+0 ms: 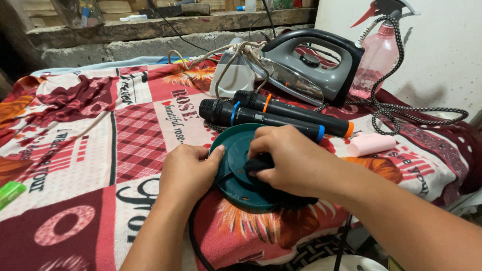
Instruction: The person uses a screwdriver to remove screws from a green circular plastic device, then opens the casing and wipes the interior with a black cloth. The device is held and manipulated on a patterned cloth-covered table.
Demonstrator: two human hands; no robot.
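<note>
A round dark-green plastic base [232, 145] lies on a red patterned cloth [140, 130], with a black cord [193, 236] running from it toward me. My left hand [190, 173] grips its left rim. My right hand [291, 160] rests over its middle, fingers pinched on a small black piece [257, 164]. Just behind the base lie two black microphones, one with a blue ring [261, 119], one with an orange ring [296, 111].
A grey clothes iron [311, 62] stands tilted at the back with its braided cord [401, 108] trailing right. Beside it are a pink spray bottle [376, 52], a white device [233, 75] and a pink block [371, 144]. A green object [10, 192] sits at the left edge.
</note>
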